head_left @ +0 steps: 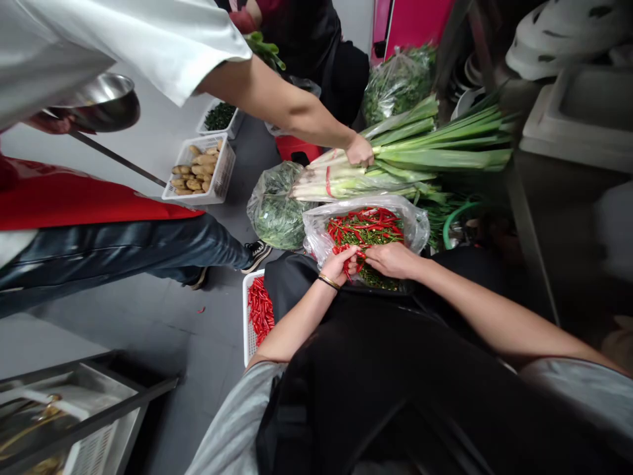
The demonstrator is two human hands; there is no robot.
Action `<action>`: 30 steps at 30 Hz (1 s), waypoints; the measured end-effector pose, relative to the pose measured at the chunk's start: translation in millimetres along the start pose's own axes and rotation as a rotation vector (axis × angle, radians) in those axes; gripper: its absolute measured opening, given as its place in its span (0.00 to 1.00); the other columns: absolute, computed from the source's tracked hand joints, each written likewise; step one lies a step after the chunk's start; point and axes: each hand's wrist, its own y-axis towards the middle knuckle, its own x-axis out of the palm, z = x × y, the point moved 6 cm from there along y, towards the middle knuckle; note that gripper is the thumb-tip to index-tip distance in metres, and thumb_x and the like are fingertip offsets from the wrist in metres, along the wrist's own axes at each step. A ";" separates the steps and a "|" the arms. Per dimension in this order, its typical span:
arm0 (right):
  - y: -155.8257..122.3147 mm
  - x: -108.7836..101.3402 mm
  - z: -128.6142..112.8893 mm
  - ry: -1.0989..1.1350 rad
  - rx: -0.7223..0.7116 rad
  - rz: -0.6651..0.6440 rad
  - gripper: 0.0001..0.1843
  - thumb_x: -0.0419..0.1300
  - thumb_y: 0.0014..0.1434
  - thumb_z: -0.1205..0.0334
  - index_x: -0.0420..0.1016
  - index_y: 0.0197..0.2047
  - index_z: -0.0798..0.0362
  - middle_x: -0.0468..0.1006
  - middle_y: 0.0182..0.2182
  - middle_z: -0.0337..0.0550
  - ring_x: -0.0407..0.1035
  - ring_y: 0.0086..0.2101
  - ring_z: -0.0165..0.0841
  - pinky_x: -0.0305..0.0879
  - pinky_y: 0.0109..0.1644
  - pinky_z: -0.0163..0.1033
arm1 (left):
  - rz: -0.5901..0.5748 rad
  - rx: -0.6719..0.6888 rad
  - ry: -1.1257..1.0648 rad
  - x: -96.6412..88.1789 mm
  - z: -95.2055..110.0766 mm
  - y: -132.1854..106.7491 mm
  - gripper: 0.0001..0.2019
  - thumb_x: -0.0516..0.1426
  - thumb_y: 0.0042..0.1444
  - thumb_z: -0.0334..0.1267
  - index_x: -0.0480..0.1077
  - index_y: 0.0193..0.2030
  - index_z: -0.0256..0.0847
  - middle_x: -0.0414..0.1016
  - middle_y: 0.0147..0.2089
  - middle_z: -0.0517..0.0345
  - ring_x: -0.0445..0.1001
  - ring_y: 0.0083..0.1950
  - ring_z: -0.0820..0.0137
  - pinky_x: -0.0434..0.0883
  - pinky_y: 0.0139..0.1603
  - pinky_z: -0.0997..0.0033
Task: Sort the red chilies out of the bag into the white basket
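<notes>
Both hands meet over the near side of a plastic-lined container full of red chili peppers with green stems [366,226]. My left hand [339,265], with bracelets at the wrist, is closed around several red chilies [348,251]. Fingers of my right hand [393,259] pinch at a chili right beside the left fingertips. A clear plastic bag [415,221] lines the container and folds out over its rim. By my left forearm on the floor stands a white basket [246,316] of red chilies [260,309].
A co-worker's hand [360,150] grips a bundle of leeks [410,155] just beyond the chilies; their other hand holds a metal bowl [101,102]. Bagged greens [279,204] and a potato basket [217,188] lie left. Metal shelving [529,237] borders the right.
</notes>
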 end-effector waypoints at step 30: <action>-3.2 -7.1 7.3 -0.092 0.064 0.116 0.19 0.48 0.69 0.53 0.75 0.45 0.56 0.74 0.41 0.52 0.70 0.34 0.35 0.58 0.33 0.36 | 0.057 0.174 0.091 0.5 19.3 7.6 0.27 0.71 0.36 0.45 0.72 0.42 0.34 0.71 0.22 0.65 0.65 0.18 0.81 0.59 0.20 0.79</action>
